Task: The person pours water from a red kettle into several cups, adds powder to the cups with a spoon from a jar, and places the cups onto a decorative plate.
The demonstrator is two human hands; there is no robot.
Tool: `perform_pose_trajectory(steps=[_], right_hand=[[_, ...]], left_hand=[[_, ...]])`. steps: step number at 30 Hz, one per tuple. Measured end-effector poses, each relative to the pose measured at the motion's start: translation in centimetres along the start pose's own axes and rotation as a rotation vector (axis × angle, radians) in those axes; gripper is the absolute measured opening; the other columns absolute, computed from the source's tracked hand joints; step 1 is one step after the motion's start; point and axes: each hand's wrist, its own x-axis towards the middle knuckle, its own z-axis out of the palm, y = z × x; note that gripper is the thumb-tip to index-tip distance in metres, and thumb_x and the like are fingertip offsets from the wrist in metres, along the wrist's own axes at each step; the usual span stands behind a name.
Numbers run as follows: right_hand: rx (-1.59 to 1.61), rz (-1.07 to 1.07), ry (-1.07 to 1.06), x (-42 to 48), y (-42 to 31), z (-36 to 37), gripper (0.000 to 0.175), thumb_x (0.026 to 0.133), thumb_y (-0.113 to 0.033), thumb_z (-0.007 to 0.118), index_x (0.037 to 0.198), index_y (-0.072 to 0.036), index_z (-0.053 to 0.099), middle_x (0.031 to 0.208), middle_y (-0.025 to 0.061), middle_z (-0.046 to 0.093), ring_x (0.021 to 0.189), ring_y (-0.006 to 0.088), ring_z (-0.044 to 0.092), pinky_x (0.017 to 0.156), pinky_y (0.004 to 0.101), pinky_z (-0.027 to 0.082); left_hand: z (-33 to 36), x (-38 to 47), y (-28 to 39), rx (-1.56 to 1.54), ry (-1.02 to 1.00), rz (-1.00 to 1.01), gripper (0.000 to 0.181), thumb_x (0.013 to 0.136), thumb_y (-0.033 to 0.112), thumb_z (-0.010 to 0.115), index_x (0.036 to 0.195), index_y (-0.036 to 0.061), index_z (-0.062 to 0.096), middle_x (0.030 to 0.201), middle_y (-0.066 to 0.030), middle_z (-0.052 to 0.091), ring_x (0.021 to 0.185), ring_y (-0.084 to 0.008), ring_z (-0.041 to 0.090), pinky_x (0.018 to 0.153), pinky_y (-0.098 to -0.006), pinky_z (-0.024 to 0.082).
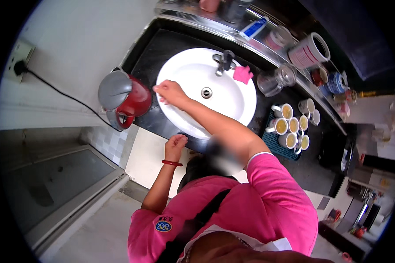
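My right hand [171, 93] reaches across the white oval washbasin [187, 57] to its left rim. Its fingers are loosely bent and slightly apart, with no object visible in them. Just left of it is a red electric kettle [140, 98] with a grey lid. My left hand [175, 147], with a red bangle at the wrist, is at the counter's front edge. Its fingers are curled, and whether they hold anything is hidden. A chrome faucet [220, 69] rises from the basin's back rim, and a pink cloth [243, 75] lies beside it.
Right of the basin, several white mugs [287, 111] of yellowish contents stand on and around a teal tray [283, 149]. A glass pitcher [270, 82] is behind them. The back shelf holds a toothpaste tube [254, 28] and a white canister [304, 54]. A black cord [65, 93] runs toward the kettle.
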Motion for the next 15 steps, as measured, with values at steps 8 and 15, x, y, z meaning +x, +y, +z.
perform_pose_trajectory(steps=[8, 15], right_hand=[[0.731, 0.188, 0.644, -1.9, 8.0, -20.5, 0.039, 0.089, -0.038, 0.042, 0.097, 0.0, 0.044, 0.067, 0.0106, 0.055, 0.055, 0.0177, 0.057, 0.051, 0.0266, 0.051], [0.61, 0.31, 0.581, 2.4, 4.4, -20.8, 0.026, 0.089, -0.023, 0.043, 0.084, 0.001, 0.051, 0.069, 0.0094, 0.059, 0.052, 0.0156, 0.056, 0.041, 0.0255, 0.046]], left_hand=[[5.7, 9.0, -1.1, -0.588, -0.198, -0.63, 0.017, 0.084, 0.024, 0.054, 0.082, 0.0073, 0.052, 0.076, -0.006, 0.059, 0.07, -0.019, 0.058, 0.066, -0.0316, 0.047], [12.0, 23.3, -3.4, -0.558, -0.176, -0.67, 0.014, 0.086, 0.02, 0.051, 0.085, 0.007, 0.054, 0.077, -0.0068, 0.059, 0.07, -0.0201, 0.057, 0.064, -0.0322, 0.047]])
